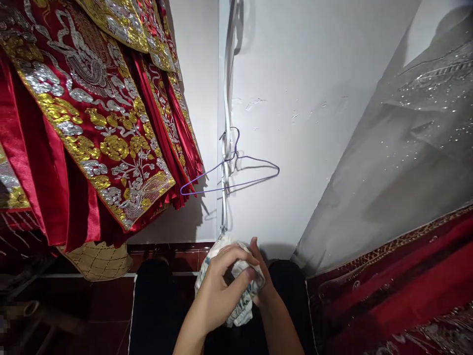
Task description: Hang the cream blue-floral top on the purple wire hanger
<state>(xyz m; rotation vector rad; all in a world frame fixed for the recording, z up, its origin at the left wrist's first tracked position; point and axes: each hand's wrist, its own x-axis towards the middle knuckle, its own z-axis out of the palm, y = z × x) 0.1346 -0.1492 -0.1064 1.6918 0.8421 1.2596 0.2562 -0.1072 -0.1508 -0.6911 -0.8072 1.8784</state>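
Observation:
A crumpled white cloth (242, 314) with a bluish print and gathered edges is bunched between my hands, low in the middle of the head view. My left hand (221, 283) curls over its left and top side, thumb and fingers bent around the bundle. On the other side my right hand (265, 281) cups the cloth; one digit points up and its other fingers are mostly hidden. The top of the bundle meets the lower end of a white strap (226, 98) along the wall; whether they are joined I cannot tell.
A purple wire hanger (254, 185) hangs on the strap above my hands. Red embroidered garments (111, 123) hang at the left. Sparkly sheer grey fabric (388, 162) and red fabric (414, 281) are at the right. My dark-clothed legs (153, 305) are below, over a reddish tiled floor.

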